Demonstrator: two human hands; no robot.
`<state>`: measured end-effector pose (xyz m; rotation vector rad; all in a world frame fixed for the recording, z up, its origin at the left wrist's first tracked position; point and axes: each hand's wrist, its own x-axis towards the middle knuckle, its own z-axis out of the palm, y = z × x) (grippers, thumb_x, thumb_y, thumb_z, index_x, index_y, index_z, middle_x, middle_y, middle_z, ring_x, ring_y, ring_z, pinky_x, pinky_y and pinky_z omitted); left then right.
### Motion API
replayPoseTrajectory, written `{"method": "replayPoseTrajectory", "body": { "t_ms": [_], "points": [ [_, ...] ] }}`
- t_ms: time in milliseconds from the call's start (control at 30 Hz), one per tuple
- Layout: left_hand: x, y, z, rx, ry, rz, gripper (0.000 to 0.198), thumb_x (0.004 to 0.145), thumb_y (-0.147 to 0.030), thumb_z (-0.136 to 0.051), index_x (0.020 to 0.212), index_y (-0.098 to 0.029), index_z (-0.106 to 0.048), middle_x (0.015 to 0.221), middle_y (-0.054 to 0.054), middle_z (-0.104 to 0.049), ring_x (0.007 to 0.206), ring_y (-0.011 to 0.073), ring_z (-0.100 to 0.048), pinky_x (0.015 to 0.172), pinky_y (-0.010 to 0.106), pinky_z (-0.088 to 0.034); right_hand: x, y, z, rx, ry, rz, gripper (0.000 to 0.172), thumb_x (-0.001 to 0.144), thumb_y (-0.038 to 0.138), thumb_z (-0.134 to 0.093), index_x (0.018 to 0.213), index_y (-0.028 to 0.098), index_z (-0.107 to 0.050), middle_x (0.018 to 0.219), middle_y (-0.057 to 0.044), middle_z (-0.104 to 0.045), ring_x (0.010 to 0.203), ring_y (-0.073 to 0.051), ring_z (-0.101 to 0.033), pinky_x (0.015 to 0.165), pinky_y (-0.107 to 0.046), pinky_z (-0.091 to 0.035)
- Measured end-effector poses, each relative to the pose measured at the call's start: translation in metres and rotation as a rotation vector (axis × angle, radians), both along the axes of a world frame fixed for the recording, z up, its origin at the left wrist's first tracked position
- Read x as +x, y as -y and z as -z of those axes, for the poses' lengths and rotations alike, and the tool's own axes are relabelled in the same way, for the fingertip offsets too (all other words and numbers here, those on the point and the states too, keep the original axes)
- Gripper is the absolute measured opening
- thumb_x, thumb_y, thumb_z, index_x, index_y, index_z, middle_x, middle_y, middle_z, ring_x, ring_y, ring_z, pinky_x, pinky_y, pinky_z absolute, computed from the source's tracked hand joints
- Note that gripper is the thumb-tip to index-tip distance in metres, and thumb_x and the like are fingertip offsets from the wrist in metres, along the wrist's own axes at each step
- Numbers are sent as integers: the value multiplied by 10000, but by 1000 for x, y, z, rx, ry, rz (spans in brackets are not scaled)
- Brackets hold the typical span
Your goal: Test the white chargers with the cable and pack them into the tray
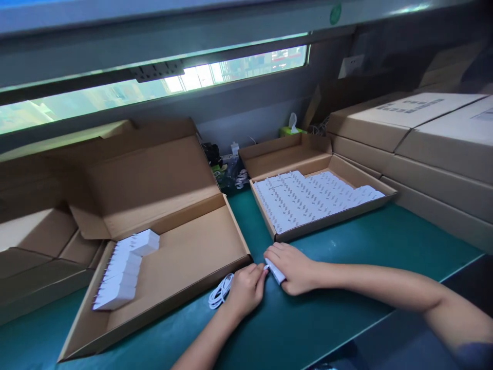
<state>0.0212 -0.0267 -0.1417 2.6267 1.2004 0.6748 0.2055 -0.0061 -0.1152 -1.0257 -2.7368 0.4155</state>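
Note:
My right hand [295, 267] is closed round a small white charger [276, 271] on the green table [327, 318]. My left hand [246, 288] is closed on the end of a white coiled cable [220, 292], held against the charger's near end. The coil lies on the table just left of that hand. Both hands sit between two open cardboard boxes.
A shallow box [185, 267] at left holds a row of white chargers [123, 267] along its left side. The box [339, 213] at right is packed with several rows of white chargers. Closed cartons [431, 149] stack at right, more cardboard at far left.

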Motion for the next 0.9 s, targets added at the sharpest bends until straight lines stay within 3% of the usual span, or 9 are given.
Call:
{"method": "replayPoseTrajectory", "body": {
  "t_ms": [367, 633, 900],
  "points": [
    [-3, 1, 2, -19, 8, 22, 294, 926, -226, -311, 857, -170, -591, 628, 23, -557, 547, 125, -533, 532, 219, -431, -1, -1, 2, 53, 43, 6, 309, 573, 214, -512, 867, 132, -460, 861, -86, -481, 773, -207, -402, 703, -331, -358],
    [-13, 11, -4, -64, 71, 31, 267, 914, -197, -334, 823, -163, -583, 599, 20, -536, 525, 121, -519, 515, 218, -416, -2, -4, 1, 44, 30, 0, 384, 527, 220, -518, 894, 119, -472, 877, -98, -481, 793, -217, -402, 730, -335, -366],
    [0, 26, 7, -111, 97, 64, 237, 910, -183, -342, 939, -132, -572, 638, 37, -559, 557, 140, -542, 530, 235, -427, -1, -4, 0, 30, 22, 27, 370, 535, 234, -519, 884, 124, -469, 871, -94, -482, 783, -214, -400, 724, -338, -370]
  ]
}}
